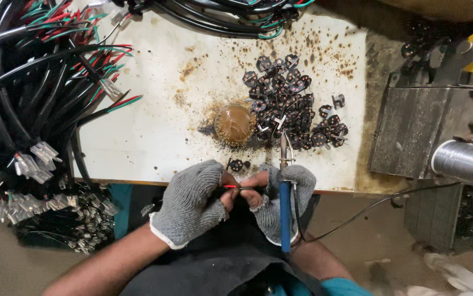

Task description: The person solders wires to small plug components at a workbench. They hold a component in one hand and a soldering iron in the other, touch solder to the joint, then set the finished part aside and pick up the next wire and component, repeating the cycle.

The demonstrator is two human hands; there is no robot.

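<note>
Both my hands wear grey knitted fingerless gloves and meet at the near edge of a stained white worktop (154, 109). My left hand (192, 200) pinches a thin red wire (230, 187) by its end. My right hand (280, 200) grips the same wire from the other side and also holds a soldering iron (285, 208) with a blue handle, its metal tip pointing away from me. A small black round part (236, 164) lies on the worktop just beyond my fingers.
A pile of several small black parts (291, 104) lies mid-table beside a round brown tin of flux (235, 124). Bundles of black, red and green wires with clear connectors (33, 109) fill the left. A solder spool (464, 162) and a metal block (412, 129) stand right.
</note>
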